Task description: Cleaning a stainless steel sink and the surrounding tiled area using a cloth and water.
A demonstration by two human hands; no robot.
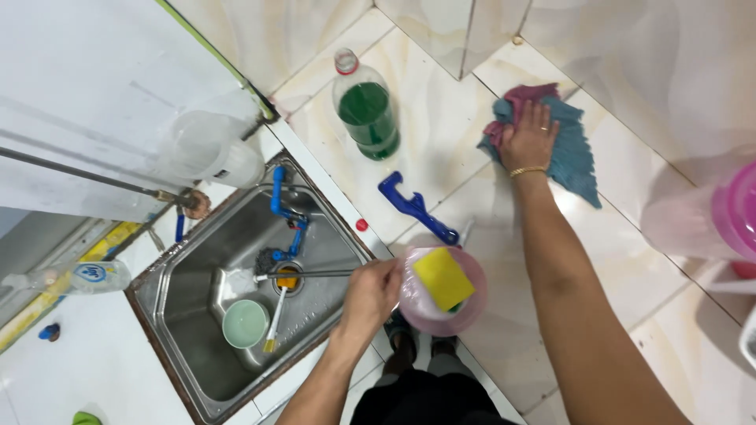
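Note:
My right hand [529, 135] presses flat on a blue and pink cloth [568, 149] lying on the pale tiled counter [441, 134] near the wall corner. My left hand [372, 293] grips the rim of a pink plastic bowl [465, 313] at the counter's front edge, beside the sink. A yellow sponge [442, 278] rests in the bowl. A gold bracelet circles my right wrist.
A steel sink [189, 315] holds a green cup [245, 323], a brush [276, 315] and a blue tap [283, 206]. A bottle of green liquid [368, 110], a blue handled tool [416, 208] and a red cap [361, 225] lie on the counter. A pink container [736, 212] stands at right.

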